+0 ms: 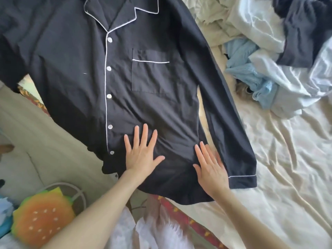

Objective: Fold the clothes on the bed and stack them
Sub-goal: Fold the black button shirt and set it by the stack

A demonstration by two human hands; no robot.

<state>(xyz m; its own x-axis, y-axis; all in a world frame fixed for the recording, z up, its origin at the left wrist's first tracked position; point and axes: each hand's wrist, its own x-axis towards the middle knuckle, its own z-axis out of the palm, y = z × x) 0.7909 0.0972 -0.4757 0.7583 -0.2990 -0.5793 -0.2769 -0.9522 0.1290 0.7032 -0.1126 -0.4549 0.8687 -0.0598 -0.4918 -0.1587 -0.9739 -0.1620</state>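
Shirt: a dark pyjama shirt (86,72) with white piping lies spread flat, front side up, across the bed (280,177); the collar is at the top of the view and the hem is near the person.
Buttons: the front is closed, and a row of white buttons (109,68) runs down along the piped edge.
Pocket: a chest pocket (150,76) with a white line on its top edge sits to the right of the buttons.
Sleeve: the sleeve on the right (231,123) lies straight beside the body of the shirt, and its cuff (242,181) with white piping rests on the sheet.
Left hand: the left hand (142,155) lies flat on the lower front of the shirt with the fingers straight and spread; it holds nothing.
Right hand: the right hand (212,168) lies flat on the side edge of the shirt, just beside the sleeve, with the fingers straight and close together; it holds nothing.
Other clothes: a loose pile (269,56) of pale blue, white and dark pieces lies unfolded on the bed at the upper right, well apart from the shirt.
Bed sheet: it is cream and wrinkled.
Beside the bed: a cushion shaped like a burger (41,218) is at the lower left.
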